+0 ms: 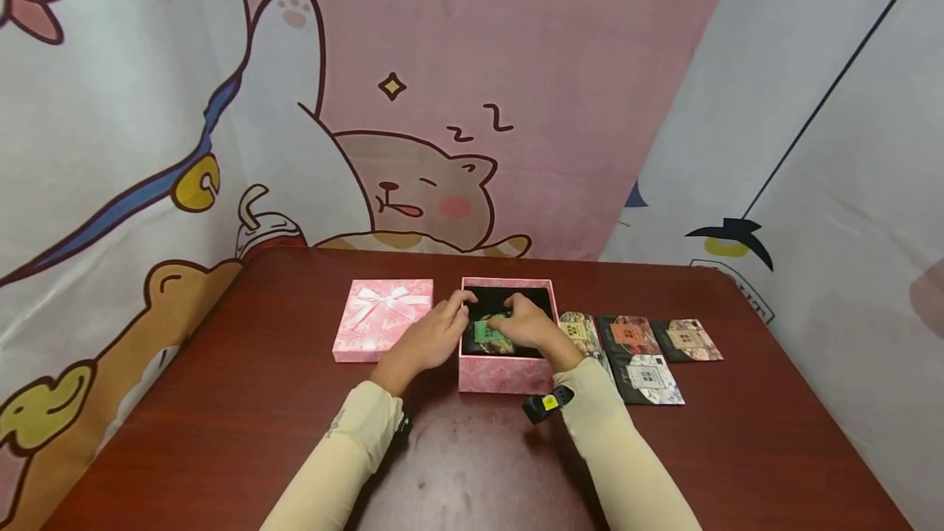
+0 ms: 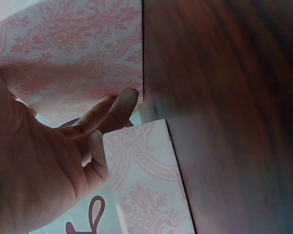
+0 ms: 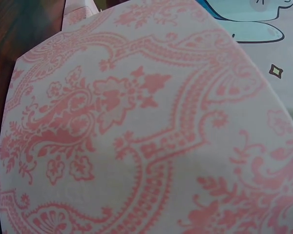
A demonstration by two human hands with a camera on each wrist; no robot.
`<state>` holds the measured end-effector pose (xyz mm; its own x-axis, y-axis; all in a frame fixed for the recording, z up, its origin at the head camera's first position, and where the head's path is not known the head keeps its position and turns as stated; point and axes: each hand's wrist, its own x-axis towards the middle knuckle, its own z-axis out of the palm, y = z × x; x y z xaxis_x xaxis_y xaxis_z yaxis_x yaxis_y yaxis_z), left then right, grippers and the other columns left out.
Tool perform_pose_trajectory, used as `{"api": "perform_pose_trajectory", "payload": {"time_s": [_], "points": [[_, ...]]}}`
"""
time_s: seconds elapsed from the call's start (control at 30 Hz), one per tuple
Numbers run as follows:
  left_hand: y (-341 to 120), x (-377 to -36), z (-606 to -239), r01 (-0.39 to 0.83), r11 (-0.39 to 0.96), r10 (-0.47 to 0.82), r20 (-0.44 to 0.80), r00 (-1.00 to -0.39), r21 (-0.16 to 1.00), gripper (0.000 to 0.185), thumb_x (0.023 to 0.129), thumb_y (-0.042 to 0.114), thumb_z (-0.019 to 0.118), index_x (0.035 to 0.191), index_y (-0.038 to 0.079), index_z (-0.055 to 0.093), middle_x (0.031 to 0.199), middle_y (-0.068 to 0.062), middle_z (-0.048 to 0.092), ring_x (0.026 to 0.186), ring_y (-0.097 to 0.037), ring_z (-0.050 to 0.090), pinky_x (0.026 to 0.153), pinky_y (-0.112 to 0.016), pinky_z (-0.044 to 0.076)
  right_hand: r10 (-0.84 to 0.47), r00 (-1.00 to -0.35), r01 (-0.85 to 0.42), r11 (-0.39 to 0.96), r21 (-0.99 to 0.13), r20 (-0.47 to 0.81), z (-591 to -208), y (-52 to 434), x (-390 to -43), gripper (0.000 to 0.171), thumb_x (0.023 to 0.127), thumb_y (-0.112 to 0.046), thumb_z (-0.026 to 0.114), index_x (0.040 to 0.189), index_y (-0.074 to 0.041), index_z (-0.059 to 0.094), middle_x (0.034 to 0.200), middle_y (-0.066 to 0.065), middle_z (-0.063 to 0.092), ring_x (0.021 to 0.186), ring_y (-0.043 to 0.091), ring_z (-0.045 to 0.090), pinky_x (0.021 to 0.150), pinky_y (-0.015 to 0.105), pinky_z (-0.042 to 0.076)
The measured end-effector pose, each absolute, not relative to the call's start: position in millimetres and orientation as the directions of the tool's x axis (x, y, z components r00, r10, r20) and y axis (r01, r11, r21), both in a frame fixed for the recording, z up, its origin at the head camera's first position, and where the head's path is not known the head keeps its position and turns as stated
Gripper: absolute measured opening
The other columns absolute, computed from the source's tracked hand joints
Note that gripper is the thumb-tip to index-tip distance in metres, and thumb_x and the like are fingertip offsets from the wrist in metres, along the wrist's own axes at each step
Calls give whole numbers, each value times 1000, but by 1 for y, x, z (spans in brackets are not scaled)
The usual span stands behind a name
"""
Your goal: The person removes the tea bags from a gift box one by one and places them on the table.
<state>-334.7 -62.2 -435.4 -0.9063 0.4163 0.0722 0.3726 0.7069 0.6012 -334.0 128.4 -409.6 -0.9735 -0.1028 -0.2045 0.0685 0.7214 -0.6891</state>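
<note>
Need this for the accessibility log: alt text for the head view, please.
Both hands reach into an open pink box on a dark wooden table; the right hand holds a green packet, the left hand rests at the box's left edge. The bow-topped lid lies left, more packets right.

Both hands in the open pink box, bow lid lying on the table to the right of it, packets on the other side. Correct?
Not quite: the bow lid lies left of the pink box, not right. The head view shows it. The left hand and right hand do reach into the open box, and the packets lie on the right.
</note>
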Motion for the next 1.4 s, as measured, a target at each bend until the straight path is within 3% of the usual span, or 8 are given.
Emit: {"api": "perform_pose_trajectory", "payload": {"time_s": [0.1,0.2,0.43,0.63,0.83,1.0,1.2,1.4], "points": [[-62,-334,-435,372,707,419,68,-906,602,31,106,33,28,136,28,38,122,-13,56,115,-28,57,94,-52,46,-110,-976,54,719,-693,-190,-409,128,-334,58,91,-27,64,135,6,47,135,23,53,120,36,53,99,50,44],[-62,-334,-434,371,707,420,64,-905,602,33,106,34,27,136,28,38,120,-12,56,114,-27,57,94,-52,46,-140,-975,24,705,-709,-173,-409,128,-334,52,90,-22,66,131,7,52,128,22,58,106,32,60,91,46,49],[-62,-334,-433,368,706,420,61,-906,604,33,107,36,26,137,28,37,120,-13,55,115,-27,57,95,-52,46,-189,-978,-74,706,-704,-86,-409,130,-337,35,84,-6,68,117,6,64,96,13,66,80,20,59,70,33,50],[-61,-333,-433,358,710,413,53,-909,606,32,107,33,28,136,29,38,122,-14,55,115,-30,58,94,-54,46,-183,-983,-126,715,-687,-9,-403,135,-334,35,81,-2,68,115,4,66,83,10,63,67,18,57,59,30,45],[-60,-334,-433,370,707,416,68,-907,603,31,107,33,28,136,28,38,121,-13,56,116,-29,57,95,-53,46,-199,-978,-178,631,-755,65,-390,145,-324,35,81,0,65,116,4,65,76,9,62,50,14,59,52,30,51],[-61,-334,-432,388,705,417,95,-904,594,32,106,32,28,136,27,39,121,-13,57,116,-27,57,93,-52,46,-182,-981,-165,582,-796,71,-375,161,-313,35,85,0,63,119,3,64,73,8,58,52,16,57,52,32,51],[-61,-334,-432,382,702,419,85,-904,601,33,106,32,28,136,27,39,121,-13,56,117,-26,56,95,-51,45,-170,-983,-147,524,-839,65,-369,186,-301,34,90,-3,62,123,2,60,85,13,64,60,18,56,58,36,53],[-62,-334,-433,373,707,417,72,-906,600,33,106,32,28,136,28,39,122,-12,56,117,-25,56,94,-51,45,-179,-979,-171,439,-882,100,-365,215,-287,39,90,0,62,128,6,55,100,21,67,68,18,58,58,32,52]]}}
